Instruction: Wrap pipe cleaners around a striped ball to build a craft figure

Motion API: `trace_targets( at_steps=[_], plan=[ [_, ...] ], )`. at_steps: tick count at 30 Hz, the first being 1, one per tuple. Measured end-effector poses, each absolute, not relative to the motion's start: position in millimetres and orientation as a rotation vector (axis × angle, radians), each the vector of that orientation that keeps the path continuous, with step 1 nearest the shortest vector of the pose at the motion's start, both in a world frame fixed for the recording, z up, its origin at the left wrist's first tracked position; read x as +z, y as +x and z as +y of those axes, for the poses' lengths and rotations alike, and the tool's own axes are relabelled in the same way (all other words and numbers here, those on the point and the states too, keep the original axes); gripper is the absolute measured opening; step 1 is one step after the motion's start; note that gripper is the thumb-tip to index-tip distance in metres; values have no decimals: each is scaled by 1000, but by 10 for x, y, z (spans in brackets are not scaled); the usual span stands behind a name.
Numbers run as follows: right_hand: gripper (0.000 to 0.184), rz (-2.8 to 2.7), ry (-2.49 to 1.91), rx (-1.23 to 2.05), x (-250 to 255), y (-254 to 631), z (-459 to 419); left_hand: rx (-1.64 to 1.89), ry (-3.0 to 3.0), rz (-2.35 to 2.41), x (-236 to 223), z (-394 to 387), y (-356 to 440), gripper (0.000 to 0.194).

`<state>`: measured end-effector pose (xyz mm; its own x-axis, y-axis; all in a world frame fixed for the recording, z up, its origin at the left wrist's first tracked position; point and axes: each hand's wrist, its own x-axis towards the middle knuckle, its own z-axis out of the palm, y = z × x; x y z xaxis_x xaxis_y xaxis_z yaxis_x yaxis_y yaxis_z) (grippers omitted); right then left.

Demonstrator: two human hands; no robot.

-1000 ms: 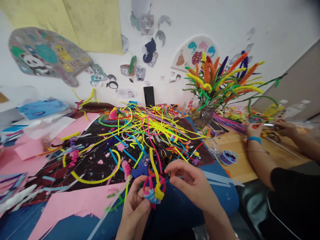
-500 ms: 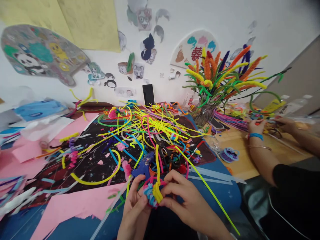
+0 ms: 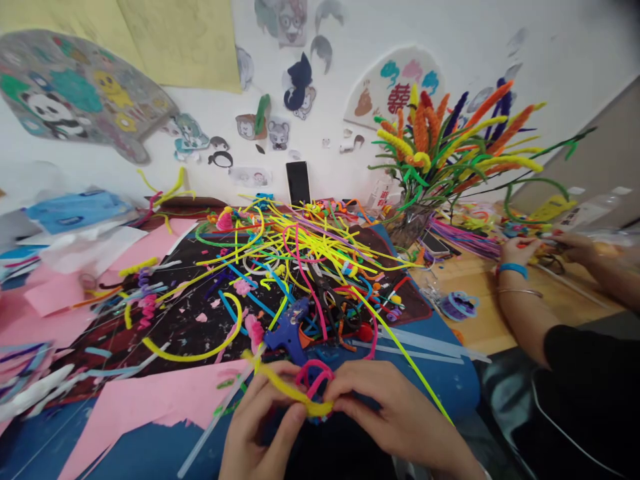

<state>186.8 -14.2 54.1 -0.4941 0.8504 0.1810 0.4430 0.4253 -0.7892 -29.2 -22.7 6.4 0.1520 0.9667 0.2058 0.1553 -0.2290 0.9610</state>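
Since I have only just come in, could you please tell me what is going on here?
The person's left hand and right hand hold a small pink-looped craft piece between them, with a yellow fuzzy stem lying across it. A blue glue gun lies beyond, near scattered stems. Further right, a co-worker's hands handle something too small to make out.

A white wall [image 3: 440, 27] with paper cutouts [image 3: 299, 80] and a yellow sheet [image 3: 185, 47] stands behind a wooden tabletop [image 3: 487, 333]

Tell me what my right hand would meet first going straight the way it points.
With the yellow stem at its fingertips, your right hand would likely meet the pink-looped craft first; depth is unclear.
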Motion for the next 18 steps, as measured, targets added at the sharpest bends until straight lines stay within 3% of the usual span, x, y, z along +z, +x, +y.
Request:
trace_targets(
  at_steps=[6,14,18],
  plan=[
    [13,-1515,-1079,1322,420,1829,-112,1005,1386,992,22,-163,-307,14],
    [52,-910,-812,1851,172,1719,35,1092,987,732,-4,-196,-140,23],
    [55,-809,-751,1906,134,1692,18,1091,932,706,-32,-187,-99,32]
  ],
)
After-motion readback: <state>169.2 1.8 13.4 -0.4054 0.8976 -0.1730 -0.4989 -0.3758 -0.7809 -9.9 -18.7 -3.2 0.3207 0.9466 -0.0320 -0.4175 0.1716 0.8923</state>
